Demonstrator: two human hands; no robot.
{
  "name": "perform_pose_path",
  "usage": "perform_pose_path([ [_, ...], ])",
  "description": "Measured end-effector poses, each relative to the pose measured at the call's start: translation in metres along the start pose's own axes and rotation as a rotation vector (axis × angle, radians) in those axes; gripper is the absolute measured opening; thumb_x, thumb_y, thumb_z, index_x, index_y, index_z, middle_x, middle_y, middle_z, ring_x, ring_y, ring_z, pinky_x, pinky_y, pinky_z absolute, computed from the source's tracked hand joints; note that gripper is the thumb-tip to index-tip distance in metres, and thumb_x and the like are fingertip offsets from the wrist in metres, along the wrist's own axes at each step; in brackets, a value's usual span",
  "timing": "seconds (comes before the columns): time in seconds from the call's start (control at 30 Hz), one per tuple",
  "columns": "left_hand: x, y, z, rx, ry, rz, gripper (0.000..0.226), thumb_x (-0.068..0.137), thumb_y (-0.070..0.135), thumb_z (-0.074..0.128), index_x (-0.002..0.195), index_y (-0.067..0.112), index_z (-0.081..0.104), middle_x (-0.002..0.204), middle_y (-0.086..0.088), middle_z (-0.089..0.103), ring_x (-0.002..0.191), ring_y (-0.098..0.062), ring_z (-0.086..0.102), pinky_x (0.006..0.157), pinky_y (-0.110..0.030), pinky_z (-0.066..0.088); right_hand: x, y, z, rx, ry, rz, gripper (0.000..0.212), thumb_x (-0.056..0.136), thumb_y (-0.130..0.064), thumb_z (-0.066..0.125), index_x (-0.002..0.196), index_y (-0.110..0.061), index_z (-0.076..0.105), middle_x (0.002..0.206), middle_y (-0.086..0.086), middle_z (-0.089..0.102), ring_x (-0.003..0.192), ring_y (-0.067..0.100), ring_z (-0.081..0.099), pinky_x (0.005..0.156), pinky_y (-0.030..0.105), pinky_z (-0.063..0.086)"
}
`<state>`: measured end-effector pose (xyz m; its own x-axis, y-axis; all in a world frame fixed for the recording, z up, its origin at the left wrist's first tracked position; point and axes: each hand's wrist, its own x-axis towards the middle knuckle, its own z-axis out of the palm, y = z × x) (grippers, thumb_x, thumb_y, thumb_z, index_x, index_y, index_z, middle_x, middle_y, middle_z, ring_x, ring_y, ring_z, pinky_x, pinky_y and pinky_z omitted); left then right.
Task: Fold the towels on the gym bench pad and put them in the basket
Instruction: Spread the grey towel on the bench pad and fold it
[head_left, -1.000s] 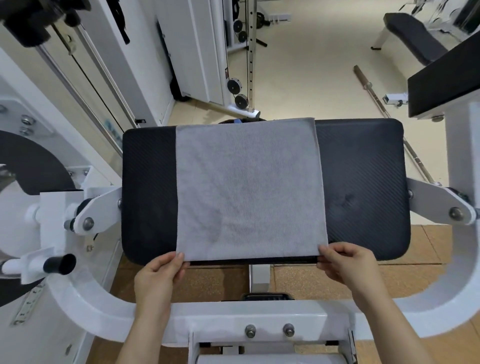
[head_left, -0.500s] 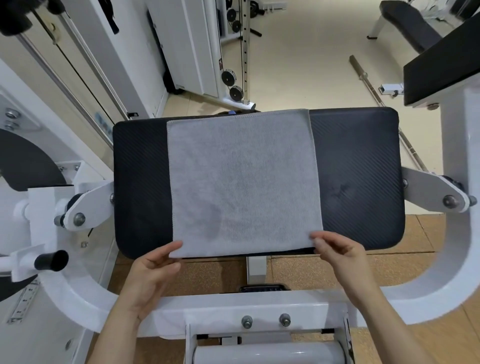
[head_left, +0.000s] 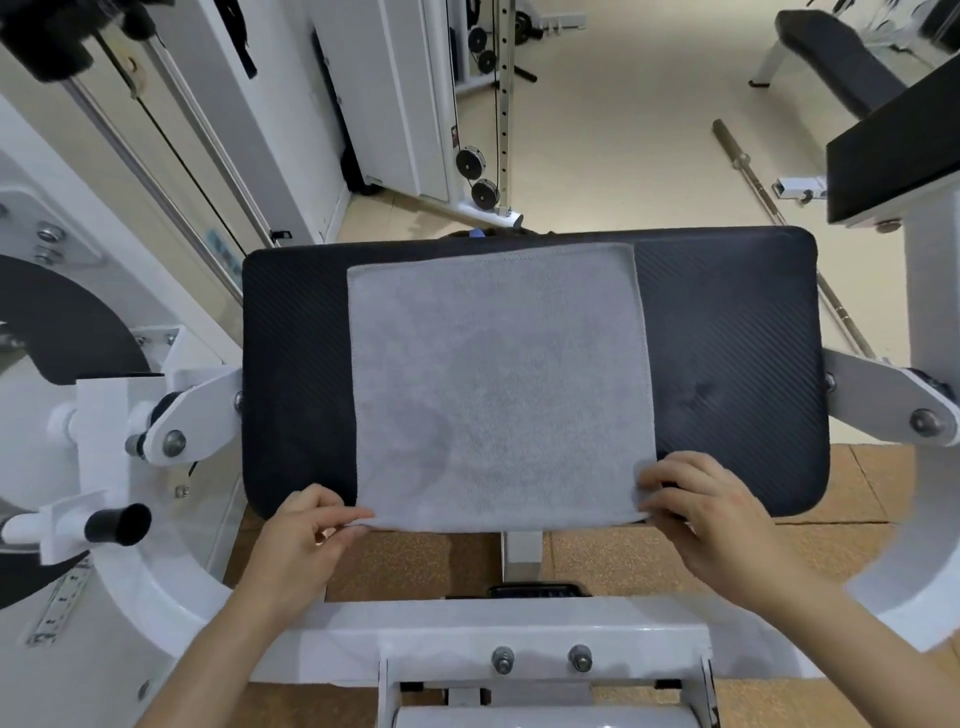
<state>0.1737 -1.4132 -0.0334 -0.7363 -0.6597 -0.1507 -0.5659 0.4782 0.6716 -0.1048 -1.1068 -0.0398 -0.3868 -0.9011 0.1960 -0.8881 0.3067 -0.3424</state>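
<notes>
Two bare hands are at the near edge of a grey towel (head_left: 498, 389) that lies flat on the black bench pad (head_left: 727, 332). The left hand (head_left: 306, 540) pinches the near left corner of the towel between thumb and fingers, and this corner is a little lifted from the pad. The right hand (head_left: 701, 514) is closed on the near right corner, its fingers curled over the cloth, which is slightly wrinkled there. The towel covers the middle of the pad; black surface shows on its left and on its right, and a narrow strip shows beyond its far edge. Its near edge lies about along the near edge of the pad. The pad is carried by a white machine frame (head_left: 467, 639), with brackets on both sides. On the far right a barbell (head_left: 779, 218) lies on the pale floor, and another bench (head_left: 831, 57) stands further away.
</notes>
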Motion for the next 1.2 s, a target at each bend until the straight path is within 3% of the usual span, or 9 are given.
perform_pose_path([
  [0.13,0.016,0.025,-0.032,-0.214,0.018,-0.007,0.024,0.083,0.008,0.072,0.079,0.031,0.078,0.098,0.016,0.070,0.092,0.001,0.060,0.075,-0.007,0.045,0.031,-0.003,-0.037,0.391,-0.059,0.241,0.018,0.082,-0.011,0.074,0.080,-0.028,0.070,0.106,-0.024,0.067,0.104,-0.006,0.058,0.086,0.010,0.044],
  [0.23,0.043,0.049,-0.052,-0.512,0.082,-0.028,0.014,0.084,0.012,0.071,0.084,0.023,0.079,0.092,0.007,0.075,0.089,-0.006,0.067,0.079,-0.021,0.051,0.071,-0.005,-0.060,0.783,0.066,0.453,0.011,0.090,-0.010,0.063,0.083,-0.015,0.069,0.101,-0.012,0.073,0.093,0.000,0.065,0.079,0.019,0.050],
  [0.3,0.068,0.064,-0.056,-0.690,0.149,-0.049,0.007,0.083,0.021,0.072,0.087,0.021,0.077,0.089,0.000,0.074,0.090,-0.017,0.067,0.083,-0.033,0.050,0.099,-0.010,-0.069,0.852,0.181,0.524,0.012,0.093,-0.013,0.059,0.083,-0.013,0.065,0.090,-0.013,0.072,0.080,0.004,0.062,0.067,0.023,0.046],
  [0.37,0.095,0.076,-0.055,-0.776,0.244,-0.069,0.008,0.090,0.018,0.065,0.091,0.018,0.073,0.083,0.003,0.074,0.089,-0.019,0.066,0.080,-0.033,0.051,0.124,-0.013,-0.073,0.835,0.294,0.557,0.012,0.095,-0.020,0.057,0.084,-0.018,0.063,0.077,-0.013,0.065,0.072,0.006,0.054,0.061,0.025,0.040],
  [0.47,0.131,0.091,-0.053,-0.816,0.348,-0.078,0.008,0.092,0.017,0.063,0.093,0.017,0.071,0.083,0.004,0.074,0.084,-0.015,0.068,0.076,-0.033,0.054,0.158,-0.010,-0.076,0.689,0.418,0.572,0.008,0.094,-0.024,0.057,0.093,-0.020,0.063,0.086,0.000,0.065,0.076,0.012,0.055,0.065,0.031,0.043],
  [0.67,0.168,0.088,-0.050,-0.768,0.476,-0.128,0.009,0.086,0.023,0.073,0.094,0.020,0.075,0.096,-0.003,0.074,0.093,-0.018,0.069,0.090,-0.039,0.055,0.192,0.004,-0.068,0.407,0.438,0.492,0.009,0.097,-0.023,0.052,0.094,-0.018,0.059,0.081,-0.010,0.060,0.074,0.004,0.053,0.063,0.025,0.041],
  [0.8,0.177,0.085,-0.048,-0.714,0.508,-0.147,0.018,0.082,0.027,0.076,0.098,0.019,0.077,0.096,0.001,0.075,0.097,-0.017,0.069,0.092,-0.040,0.055,0.200,0.012,-0.059,0.287,0.460,0.472,0.013,0.097,-0.022,0.051,0.095,-0.014,0.061,0.081,-0.004,0.062,0.076,0.013,0.054,0.065,0.027,0.038],
  [1.03,0.183,0.093,-0.046,-0.559,0.587,-0.144,0.022,0.081,0.029,0.077,0.100,0.018,0.075,0.093,0.007,0.073,0.092,-0.009,0.067,0.087,-0.030,0.054,0.206,0.015,-0.048,0.200,0.516,0.446,0.012,0.096,-0.019,0.052,0.092,-0.011,0.060,0.082,-0.001,0.060,0.076,0.016,0.053,0.067,0.031,0.040],
  [1.2,0.183,0.097,-0.046,-0.401,0.631,-0.118,0.020,0.083,0.028,0.075,0.101,0.018,0.074,0.085,0.015,0.067,0.082,0.001,0.061,0.072,-0.016,0.045,0.209,0.018,-0.047,0.101,0.488,0.446,0.015,0.096,-0.021,0.054,0.103,-0.011,0.062,0.099,0.003,0.059,0.082,0.014,0.048,0.069,0.027,0.033],
])
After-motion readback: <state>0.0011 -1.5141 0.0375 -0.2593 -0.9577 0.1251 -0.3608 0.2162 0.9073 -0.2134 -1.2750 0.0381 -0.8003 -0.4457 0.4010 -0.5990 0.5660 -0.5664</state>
